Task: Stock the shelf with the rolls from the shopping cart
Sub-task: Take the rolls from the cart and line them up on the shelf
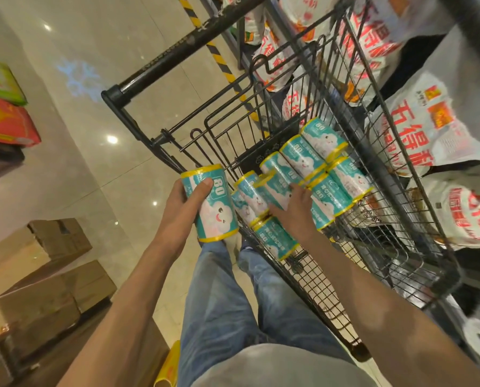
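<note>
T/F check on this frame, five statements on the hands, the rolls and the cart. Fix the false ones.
1. The left hand grips a teal roll outside the cart. True.
2. The right hand is lifting a roll clear of the shopping cart. False: it reaches in among the rolls in the cart, none raised.
3. The cart holds only one roll. False: several lie in it.
4. The rolls have yellow ends. True.
5. White sacks with red print lie inside the cart with the rolls. False: they sit beyond its far side.
</note>
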